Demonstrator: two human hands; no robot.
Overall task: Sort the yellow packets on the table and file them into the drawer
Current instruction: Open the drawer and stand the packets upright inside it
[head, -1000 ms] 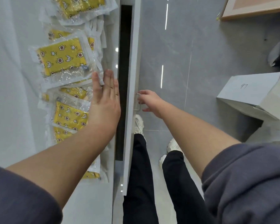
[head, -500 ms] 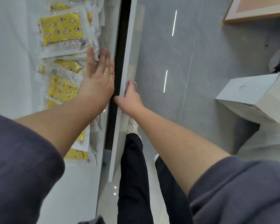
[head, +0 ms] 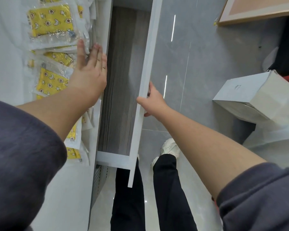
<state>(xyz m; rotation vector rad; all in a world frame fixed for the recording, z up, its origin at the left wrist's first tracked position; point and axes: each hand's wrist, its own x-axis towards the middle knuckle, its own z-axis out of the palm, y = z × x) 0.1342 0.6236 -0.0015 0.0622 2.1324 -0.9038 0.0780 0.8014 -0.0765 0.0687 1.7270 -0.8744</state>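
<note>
- The drawer [head: 122, 84] runs from 6 up to 12 o'clock, pulled out from under the white table [head: 5, 64]. Its grey wood-grain floor shows from the near wall to the far end.
- The right hand [head: 154, 100], at the centre, grips the drawer by its white front panel, with the thumb on the inner face and the fingers curled over the outer face.
- The left hand [head: 90, 70], at 10 o'clock, lies flat with its fingers straight and close together. It rests on clear wrappers at the table's edge, just beside the drawer.
- The yellow packets [head: 51, 22] lie overlapping along that edge from 8 to 11 o'clock, all on the table. Each clear bag holds a yellow piece printed with stars, moons and flowers; no writing on them can be read.
- A white box [head: 240, 92] sits on the floor at 3 o'clock with "97" handwritten on top. Its contents are hidden.
- A wood-rimmed board [head: 257, 10] lies at 1 o'clock.
</note>
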